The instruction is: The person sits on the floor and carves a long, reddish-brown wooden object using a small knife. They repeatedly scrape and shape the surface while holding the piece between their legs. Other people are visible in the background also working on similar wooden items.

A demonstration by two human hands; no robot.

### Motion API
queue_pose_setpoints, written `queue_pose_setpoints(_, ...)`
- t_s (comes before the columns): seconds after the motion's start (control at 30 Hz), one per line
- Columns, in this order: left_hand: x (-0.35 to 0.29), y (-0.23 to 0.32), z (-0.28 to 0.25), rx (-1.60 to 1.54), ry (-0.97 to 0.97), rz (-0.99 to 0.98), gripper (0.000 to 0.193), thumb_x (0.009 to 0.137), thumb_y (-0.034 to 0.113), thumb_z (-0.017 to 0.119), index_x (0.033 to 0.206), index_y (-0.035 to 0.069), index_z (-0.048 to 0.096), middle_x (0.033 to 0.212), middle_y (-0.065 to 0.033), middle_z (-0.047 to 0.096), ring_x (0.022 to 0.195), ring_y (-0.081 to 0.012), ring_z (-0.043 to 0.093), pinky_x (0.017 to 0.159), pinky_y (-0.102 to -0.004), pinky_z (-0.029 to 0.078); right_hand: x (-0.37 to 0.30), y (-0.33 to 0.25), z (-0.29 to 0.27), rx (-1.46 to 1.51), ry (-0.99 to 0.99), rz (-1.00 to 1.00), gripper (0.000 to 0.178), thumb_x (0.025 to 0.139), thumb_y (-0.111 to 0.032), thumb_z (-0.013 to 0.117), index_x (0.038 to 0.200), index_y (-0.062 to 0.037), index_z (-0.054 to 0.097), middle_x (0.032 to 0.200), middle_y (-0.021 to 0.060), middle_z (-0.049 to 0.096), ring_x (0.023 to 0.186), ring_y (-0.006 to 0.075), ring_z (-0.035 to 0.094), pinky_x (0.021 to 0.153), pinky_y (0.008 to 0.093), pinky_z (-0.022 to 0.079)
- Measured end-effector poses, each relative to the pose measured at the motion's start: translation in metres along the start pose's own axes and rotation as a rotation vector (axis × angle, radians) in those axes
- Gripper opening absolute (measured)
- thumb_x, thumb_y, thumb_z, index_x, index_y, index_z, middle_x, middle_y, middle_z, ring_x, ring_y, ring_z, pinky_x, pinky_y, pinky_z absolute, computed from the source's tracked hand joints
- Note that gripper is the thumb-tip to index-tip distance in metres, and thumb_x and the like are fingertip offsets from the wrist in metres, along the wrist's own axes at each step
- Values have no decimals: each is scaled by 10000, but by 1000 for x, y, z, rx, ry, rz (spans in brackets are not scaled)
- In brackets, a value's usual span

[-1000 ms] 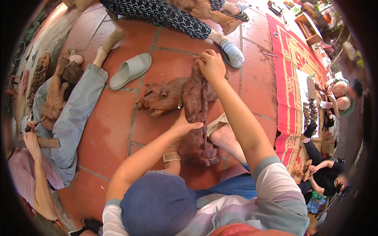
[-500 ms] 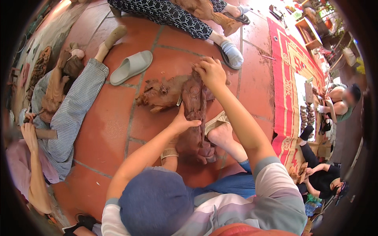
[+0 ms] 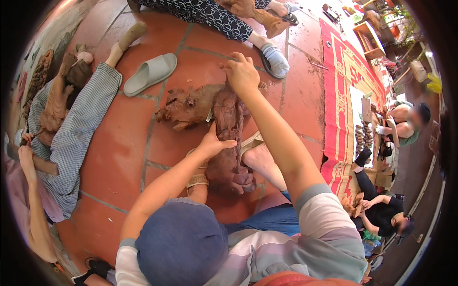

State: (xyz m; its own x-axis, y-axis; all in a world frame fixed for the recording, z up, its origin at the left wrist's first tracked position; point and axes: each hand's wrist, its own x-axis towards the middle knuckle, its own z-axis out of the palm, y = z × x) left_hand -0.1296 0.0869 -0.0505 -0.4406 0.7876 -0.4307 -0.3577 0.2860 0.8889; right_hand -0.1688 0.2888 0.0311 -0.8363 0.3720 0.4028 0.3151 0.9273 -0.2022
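A reddish-brown wood carving [image 3: 224, 159] slants away from me between my legs, its near end broad and rounded. My left hand [image 3: 213, 143] grips its side, the thumb laid across the front and the other fingers mostly hidden behind. At the far end, my right hand [image 3: 241, 75] bends its fingers over the top of the carving. A small pale, narrow piece [image 3: 210, 114] shows just beyond my left fingers; its kind is unclear. Behind the carving, a rough, jagged chunk of brown wood [image 3: 186, 107] lies crosswise, partly covered by it.
Red floor tiles [image 3: 119, 152] surround me. A grey slipper [image 3: 152, 74] lies beyond the rough wood. At left, a person in checked trousers [image 3: 83, 138] holds a carving; another sits ahead in patterned trousers [image 3: 205, 16]. A red-and-yellow mat [image 3: 341, 95] stretches along the right, with people beyond.
The whole view has shifted slightly. My right hand has moved a little up and left at the carving's far end, and the carving looks slightly turned. My left hand keeps its grip.
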Motion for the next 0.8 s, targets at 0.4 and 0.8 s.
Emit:
queue_pose_setpoints(0.4,-6,-5,7,107,72,-13,971,722,292,817,1425,-82,262,1335,-209,510,1227,-265,501,1034,-328,382,-1,-3,-2,-24,-71,80,164,825,-311,638,838,-154,686,958,-6,659,947,249,585,731,362,528)
queue_pose_setpoints(0.8,-5,-14,5,168,94,69,1059,679,371,818,1429,-91,231,1298,-251,538,1206,-332,533,1019,-348,398,9,10,-12,-37,-181,64,149,834,-276,629,911,-155,671,921,34,690,916,272,608,727,389,526)
